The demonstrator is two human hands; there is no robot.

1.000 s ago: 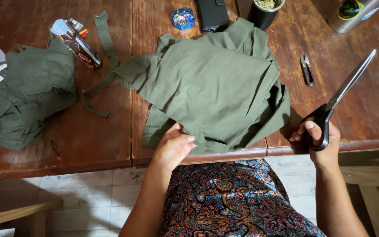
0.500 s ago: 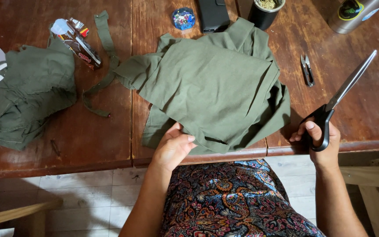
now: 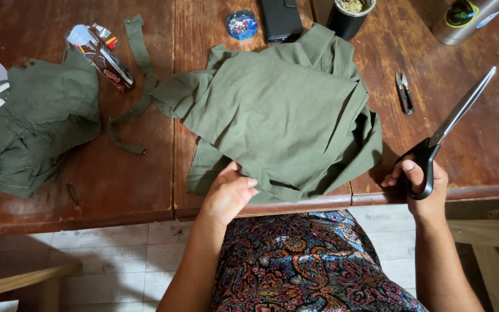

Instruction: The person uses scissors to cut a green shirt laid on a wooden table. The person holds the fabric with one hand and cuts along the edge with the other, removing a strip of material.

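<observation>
A folded piece of olive green fabric lies on the wooden table in front of me, with a long strap trailing to the left. My left hand pinches its near edge at the table's front. My right hand grips the black handles of large scissors, whose closed blades point up and to the right, away from the fabric. The right hand rests at the table's front edge, right of the fabric.
A second bundle of green fabric lies at the left. Small thread snips, a round pin holder, a black case, a dark cup, a metal bottle and a packet sit around.
</observation>
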